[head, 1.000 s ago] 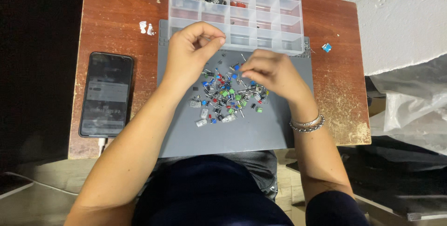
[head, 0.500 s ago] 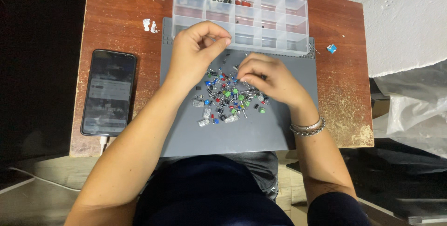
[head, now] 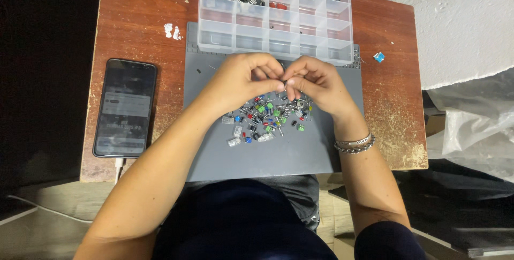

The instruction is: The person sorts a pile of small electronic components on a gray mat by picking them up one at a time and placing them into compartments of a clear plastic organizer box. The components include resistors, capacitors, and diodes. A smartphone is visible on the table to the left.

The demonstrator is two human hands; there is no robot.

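1. Worn red-brown wooden table (head: 134, 19) carries a grey work mat (head: 278, 158); a clear plastic compartment organiser (head: 273, 13) sits at the mat's far edge.
2. I see my left hand (head: 241, 80) and right hand (head: 318, 80) meeting fingertip to fingertip above the mat, both pinched on one tiny component (head: 284, 82), too small to identify.
3. Directly beneath lies a loose pile of small coloured electronic parts (head: 267, 118).
4. Smartphone (head: 125, 107) rests left of the mat, screen lit.
5. Beaded bracelet (head: 354, 143) circles the right wrist.
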